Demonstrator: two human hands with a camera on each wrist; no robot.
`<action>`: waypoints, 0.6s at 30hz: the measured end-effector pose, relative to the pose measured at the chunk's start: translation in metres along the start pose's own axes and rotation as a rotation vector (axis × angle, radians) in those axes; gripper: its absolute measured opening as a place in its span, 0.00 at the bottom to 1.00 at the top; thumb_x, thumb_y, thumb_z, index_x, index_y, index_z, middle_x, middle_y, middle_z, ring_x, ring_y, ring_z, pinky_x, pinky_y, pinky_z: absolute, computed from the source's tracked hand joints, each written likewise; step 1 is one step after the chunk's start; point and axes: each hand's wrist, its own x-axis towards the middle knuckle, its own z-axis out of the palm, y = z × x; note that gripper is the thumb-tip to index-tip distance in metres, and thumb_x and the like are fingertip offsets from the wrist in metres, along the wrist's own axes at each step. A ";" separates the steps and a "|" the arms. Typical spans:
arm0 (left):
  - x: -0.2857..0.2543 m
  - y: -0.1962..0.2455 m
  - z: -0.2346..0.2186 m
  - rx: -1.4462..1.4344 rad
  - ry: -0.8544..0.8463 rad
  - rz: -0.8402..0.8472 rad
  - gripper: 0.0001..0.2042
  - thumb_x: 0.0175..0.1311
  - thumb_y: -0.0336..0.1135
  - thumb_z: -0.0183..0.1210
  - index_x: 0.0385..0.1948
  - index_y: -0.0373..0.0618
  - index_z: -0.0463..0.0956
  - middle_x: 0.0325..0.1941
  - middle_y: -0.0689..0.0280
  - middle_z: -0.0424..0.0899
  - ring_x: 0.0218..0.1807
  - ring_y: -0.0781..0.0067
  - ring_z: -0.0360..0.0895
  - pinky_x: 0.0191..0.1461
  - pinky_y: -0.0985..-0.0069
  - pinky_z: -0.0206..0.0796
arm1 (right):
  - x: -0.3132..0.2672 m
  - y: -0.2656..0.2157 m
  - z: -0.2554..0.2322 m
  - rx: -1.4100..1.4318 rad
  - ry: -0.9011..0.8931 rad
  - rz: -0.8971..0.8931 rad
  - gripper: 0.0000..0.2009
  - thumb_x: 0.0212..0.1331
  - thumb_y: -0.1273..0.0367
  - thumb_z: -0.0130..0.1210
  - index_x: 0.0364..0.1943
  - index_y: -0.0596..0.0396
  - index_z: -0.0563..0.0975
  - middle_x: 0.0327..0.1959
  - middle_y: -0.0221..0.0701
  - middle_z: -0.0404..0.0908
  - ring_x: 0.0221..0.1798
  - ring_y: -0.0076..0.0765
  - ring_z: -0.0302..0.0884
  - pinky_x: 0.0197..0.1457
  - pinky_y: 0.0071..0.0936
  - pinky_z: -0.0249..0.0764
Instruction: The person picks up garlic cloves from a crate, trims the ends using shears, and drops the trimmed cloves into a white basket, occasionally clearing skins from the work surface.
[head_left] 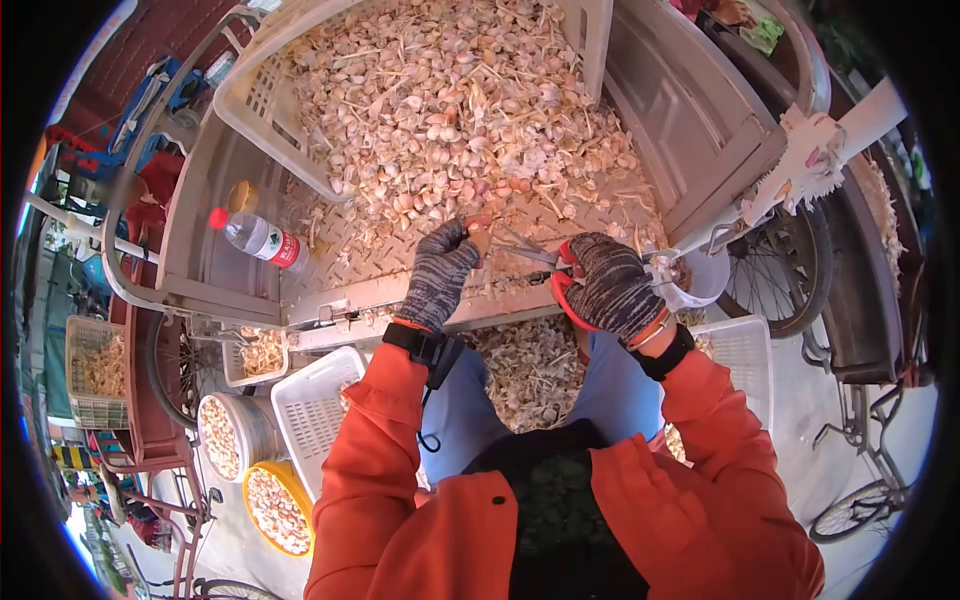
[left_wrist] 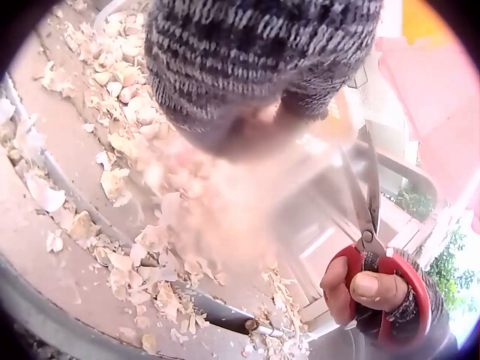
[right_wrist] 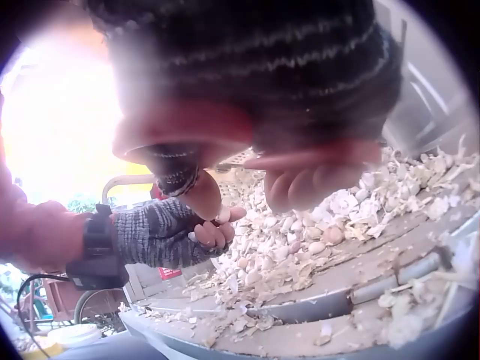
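In the head view my left hand, in a grey knit glove with bare fingertips, is over the front of a metal cart bed. Its thumb and fingers pinch a small pale piece, seemingly a garlic clove, mostly hidden by the fingertips. My right hand, gloved alike, grips red-handled scissors, with thumb and fingers through the loops. The blades point toward the left hand and stand slightly apart. Just beyond both hands spreads a large heap of garlic.
A red-capped bottle lies at the bed's left side, below a white plastic crate. White baskets, a yellow-rimmed bucket of garlic and a white bucket stand around. Dry peelings are piled between the person's legs.
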 end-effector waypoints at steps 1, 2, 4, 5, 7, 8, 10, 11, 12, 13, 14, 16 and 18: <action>-0.005 0.002 -0.002 -0.003 -0.004 0.007 0.12 0.61 0.34 0.57 0.44 0.42 0.77 0.36 0.71 0.78 0.31 0.84 0.71 0.35 0.83 0.67 | 0.001 -0.003 -0.002 -0.081 0.076 -0.119 0.13 0.42 0.69 0.62 0.33 0.60 0.76 0.26 0.41 0.76 0.28 0.46 0.76 0.32 0.35 0.73; -0.011 0.004 -0.004 0.152 -0.054 0.029 0.12 0.60 0.33 0.58 0.44 0.41 0.77 0.36 0.71 0.78 0.31 0.84 0.70 0.35 0.83 0.67 | 0.001 -0.008 -0.006 -0.056 0.062 -0.117 0.14 0.41 0.68 0.62 0.32 0.61 0.76 0.28 0.44 0.76 0.30 0.49 0.76 0.34 0.37 0.73; -0.019 0.000 -0.004 0.353 -0.058 0.156 0.12 0.57 0.32 0.60 0.42 0.38 0.77 0.32 0.71 0.78 0.31 0.85 0.69 0.35 0.84 0.65 | 0.001 -0.016 -0.012 -0.059 0.021 -0.105 0.13 0.41 0.68 0.62 0.32 0.61 0.76 0.29 0.44 0.77 0.31 0.49 0.76 0.34 0.37 0.73; -0.024 -0.002 -0.004 0.349 -0.057 0.154 0.12 0.57 0.32 0.60 0.42 0.38 0.77 0.32 0.71 0.78 0.31 0.85 0.69 0.35 0.84 0.65 | -0.001 -0.019 -0.013 -0.059 -0.020 -0.094 0.13 0.41 0.69 0.62 0.32 0.61 0.76 0.29 0.45 0.77 0.31 0.49 0.76 0.34 0.36 0.73; -0.033 0.004 -0.001 0.431 -0.037 0.294 0.12 0.55 0.32 0.62 0.40 0.37 0.77 0.28 0.71 0.76 0.30 0.84 0.69 0.34 0.83 0.65 | -0.005 -0.021 -0.012 -0.024 -0.011 -0.114 0.13 0.41 0.69 0.63 0.32 0.62 0.77 0.28 0.44 0.78 0.29 0.49 0.77 0.34 0.37 0.73; -0.035 0.005 -0.002 0.426 -0.034 0.293 0.12 0.55 0.32 0.62 0.40 0.37 0.77 0.28 0.71 0.76 0.30 0.84 0.69 0.34 0.83 0.65 | -0.007 -0.022 -0.011 -0.026 -0.056 -0.059 0.13 0.42 0.69 0.63 0.32 0.61 0.77 0.26 0.43 0.77 0.28 0.49 0.76 0.33 0.37 0.73; -0.038 0.009 -0.004 0.417 -0.059 0.222 0.12 0.54 0.32 0.63 0.38 0.38 0.77 0.26 0.72 0.74 0.30 0.85 0.69 0.33 0.84 0.64 | -0.012 -0.023 -0.008 -0.029 -0.103 -0.003 0.13 0.42 0.69 0.63 0.33 0.61 0.78 0.24 0.42 0.77 0.26 0.48 0.76 0.32 0.36 0.73; -0.040 0.011 -0.004 0.416 -0.058 0.221 0.12 0.54 0.32 0.63 0.38 0.38 0.77 0.26 0.72 0.74 0.30 0.85 0.69 0.33 0.84 0.64 | -0.015 -0.022 -0.005 -0.009 -0.100 -0.016 0.13 0.42 0.68 0.63 0.32 0.61 0.78 0.23 0.42 0.77 0.25 0.48 0.76 0.30 0.35 0.73; -0.043 0.013 -0.003 0.522 -0.072 0.264 0.11 0.55 0.32 0.62 0.38 0.38 0.77 0.26 0.72 0.74 0.29 0.85 0.68 0.33 0.84 0.64 | -0.016 -0.020 -0.002 0.012 -0.096 -0.028 0.13 0.42 0.68 0.63 0.32 0.61 0.78 0.21 0.41 0.77 0.24 0.48 0.76 0.29 0.35 0.72; -0.045 0.012 -0.003 0.626 -0.087 0.306 0.11 0.55 0.33 0.62 0.38 0.39 0.77 0.25 0.72 0.74 0.28 0.86 0.68 0.32 0.84 0.63 | -0.019 -0.020 0.001 0.011 -0.097 -0.027 0.13 0.42 0.68 0.63 0.32 0.61 0.78 0.21 0.41 0.77 0.24 0.48 0.76 0.29 0.35 0.72; -0.045 0.007 -0.005 0.623 -0.088 0.302 0.11 0.55 0.33 0.62 0.38 0.39 0.77 0.25 0.72 0.74 0.28 0.86 0.68 0.32 0.84 0.63 | -0.021 -0.019 0.004 0.045 -0.114 -0.019 0.13 0.42 0.67 0.63 0.31 0.61 0.78 0.21 0.42 0.76 0.24 0.47 0.76 0.28 0.35 0.72; -0.047 -0.002 -0.007 0.408 -0.084 0.227 0.11 0.56 0.34 0.61 0.37 0.39 0.78 0.25 0.73 0.73 0.25 0.86 0.68 0.30 0.84 0.63 | -0.023 -0.021 0.007 0.142 -0.241 0.080 0.13 0.47 0.63 0.62 0.33 0.58 0.79 0.22 0.39 0.79 0.23 0.41 0.77 0.28 0.32 0.74; -0.057 0.002 -0.006 0.343 -0.113 0.137 0.11 0.56 0.34 0.61 0.38 0.39 0.77 0.25 0.72 0.73 0.24 0.85 0.69 0.30 0.83 0.64 | -0.021 -0.041 -0.007 0.476 -0.421 0.450 0.13 0.49 0.63 0.62 0.33 0.58 0.78 0.21 0.35 0.78 0.21 0.34 0.76 0.25 0.27 0.72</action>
